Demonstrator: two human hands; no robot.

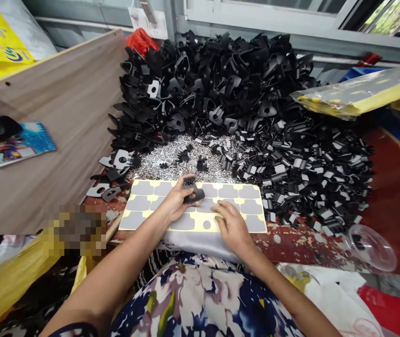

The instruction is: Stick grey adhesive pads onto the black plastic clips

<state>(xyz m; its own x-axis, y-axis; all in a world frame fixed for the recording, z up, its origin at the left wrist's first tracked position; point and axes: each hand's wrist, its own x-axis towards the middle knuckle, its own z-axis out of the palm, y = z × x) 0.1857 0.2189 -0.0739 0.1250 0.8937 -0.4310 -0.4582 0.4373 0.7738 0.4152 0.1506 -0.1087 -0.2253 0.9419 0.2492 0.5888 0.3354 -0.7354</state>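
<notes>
My left hand [174, 202] is closed on a black plastic clip part [195, 193] with a curved end, held just above a sheet of grey stickers [138, 203]. The sheet has a yellow backing and lies flat at the front edge of the table. Over the right half of that sheet is my right hand [234, 227], its fingers apart and slightly bent, with the fingertips at the stickers. I see nothing held in it. Whether the fingertips touch a sticker's edge, I cannot tell.
Behind the sheet lie small metal pins [171, 157], a high heap of black plastic parts [214, 79] and smaller black pieces [312, 178]. A wooden board [62, 107] stands on the left. A clear plastic lid or bowl [371, 248] and wrapped yellow sheets [364, 91] are on the right.
</notes>
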